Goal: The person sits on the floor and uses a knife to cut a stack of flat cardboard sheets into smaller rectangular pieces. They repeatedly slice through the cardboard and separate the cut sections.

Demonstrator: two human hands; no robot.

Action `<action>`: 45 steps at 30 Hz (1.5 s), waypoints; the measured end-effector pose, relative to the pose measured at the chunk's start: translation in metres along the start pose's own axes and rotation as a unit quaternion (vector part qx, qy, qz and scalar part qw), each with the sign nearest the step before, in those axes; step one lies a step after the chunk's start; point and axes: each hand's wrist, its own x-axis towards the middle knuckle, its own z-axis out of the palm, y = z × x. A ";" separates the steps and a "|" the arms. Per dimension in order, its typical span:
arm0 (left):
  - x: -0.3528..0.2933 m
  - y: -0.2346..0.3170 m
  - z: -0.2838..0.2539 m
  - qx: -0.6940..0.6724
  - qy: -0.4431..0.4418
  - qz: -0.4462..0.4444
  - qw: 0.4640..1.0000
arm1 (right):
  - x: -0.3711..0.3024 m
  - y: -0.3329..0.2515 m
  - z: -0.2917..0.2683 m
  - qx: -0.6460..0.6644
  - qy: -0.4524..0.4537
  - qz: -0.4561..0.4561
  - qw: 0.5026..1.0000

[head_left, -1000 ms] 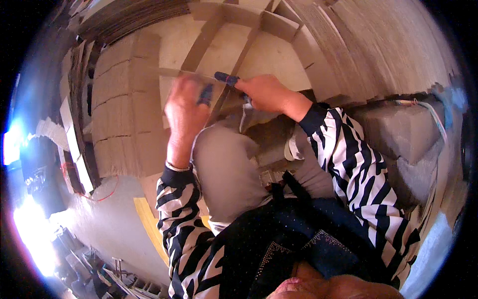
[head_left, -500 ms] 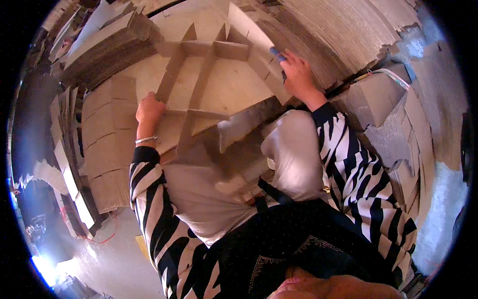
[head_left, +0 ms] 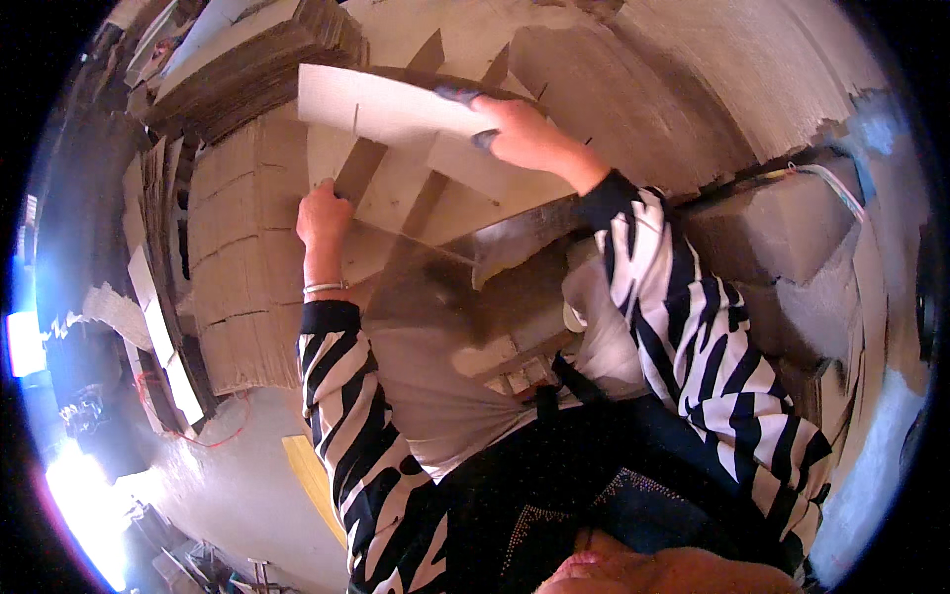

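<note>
Stacks of flat cardboard [head_left: 237, 247] fill the left and upper left of the frame, with more slotted sheets spread beneath the hands at top centre. A long pale cardboard strip [head_left: 386, 107] with cut slots lies tilted across the upper middle. The right hand [head_left: 524, 139] has its grip closed on the strip's right end, fingers curled over the edge. Lower and to the left, the left hand [head_left: 322, 218] presses its closed grip on a narrow cardboard divider [head_left: 368, 170] slanting upward.
</note>
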 end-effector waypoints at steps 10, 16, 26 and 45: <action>0.002 0.001 -0.001 -0.010 0.012 0.020 1.000 | -0.015 -0.003 0.026 -0.165 -0.091 -0.002 0.982; 0.004 0.000 -0.003 0.001 0.002 -0.012 1.000 | -0.029 0.004 0.037 -0.184 -0.024 -0.030 0.982; 0.001 0.002 -0.001 -0.018 0.057 0.038 0.997 | -0.020 0.003 0.030 -0.242 -0.139 -0.027 0.960; -0.057 0.038 -0.017 -0.367 -0.029 0.166 0.915 | -0.038 0.040 -0.032 -0.056 0.150 0.094 0.983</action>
